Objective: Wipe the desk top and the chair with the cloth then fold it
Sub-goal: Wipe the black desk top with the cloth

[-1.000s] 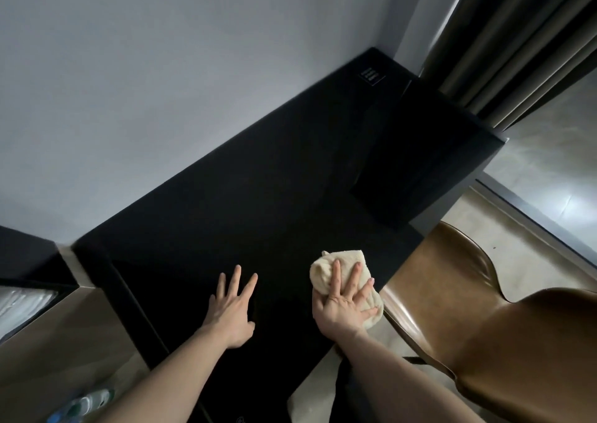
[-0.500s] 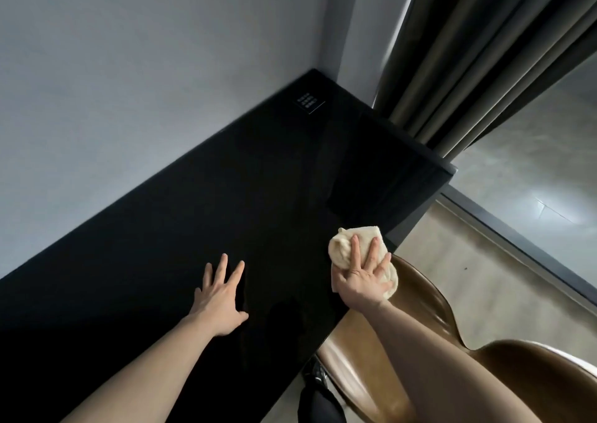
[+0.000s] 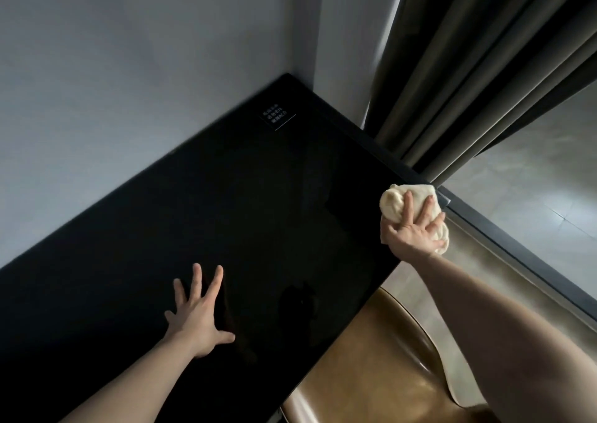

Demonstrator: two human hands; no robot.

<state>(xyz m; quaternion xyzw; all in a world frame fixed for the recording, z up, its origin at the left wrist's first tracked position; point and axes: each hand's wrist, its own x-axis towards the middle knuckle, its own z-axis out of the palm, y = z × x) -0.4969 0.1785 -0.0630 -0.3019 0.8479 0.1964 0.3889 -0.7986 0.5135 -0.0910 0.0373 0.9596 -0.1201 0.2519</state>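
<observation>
Right hand: the right hand (image 3: 412, 229) presses the bunched cloth (image 3: 400, 201) with fingers spread, at the tabletop (image 3: 226, 212) far right corner.
Left hand: the left hand (image 3: 195, 314) lies flat and released on the tabletop, holding nothing.
Risk: the cloth sits at the corner edge; a further push would likely carry it off toward the floor (image 3: 533, 180).
Edges: curtain (image 3: 468, 67) just beyond the corner; wall (image 3: 129, 67) along the back.
Open room: dark surface between the 2 hands; chair (image 3: 387, 358) below the near edge, not yet wiped.
</observation>
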